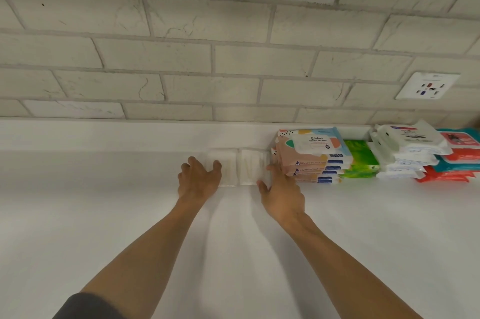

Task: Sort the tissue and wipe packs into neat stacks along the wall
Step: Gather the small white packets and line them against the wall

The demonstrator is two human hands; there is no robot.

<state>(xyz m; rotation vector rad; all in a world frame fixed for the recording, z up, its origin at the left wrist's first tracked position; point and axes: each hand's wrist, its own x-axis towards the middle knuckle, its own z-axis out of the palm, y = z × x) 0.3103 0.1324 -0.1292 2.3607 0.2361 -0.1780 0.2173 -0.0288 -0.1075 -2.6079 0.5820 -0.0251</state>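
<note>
Against the foot of the brick wall [181,46] stands a stack of peach wet-wipe packs [311,160], the landmark for the rest. Just left of it two flat white packs lie side by side on the white surface [104,202]. The right white pack [250,168] is nearest the stack, and the left white pack [227,170] is just beyond it, with a narrow seam between the two.

The person's left grip [198,181] is at the far side of the pair from the peach stack. Its fingers are curled at the outer edge of the left white pack and its thumb is laid over the top, grasping it. The right grip [281,194] is released. Its fingers are fairly straight and reach into the spot where the right white pack meets the peach stack, and its thumb is spread along the pack's front edge. Blur hides whether the fingertips touch the stack itself.

Right of the peach stack and touching it sit green packs [359,157]. Further right comes a stack of white lidded packs [405,152], and then red and teal packs [452,163]. A wall socket [427,85] is above these, up and to the right of the peach stack. A dark sleeve [85,305] shows on the left arm, at the bottom edge of the view.
</note>
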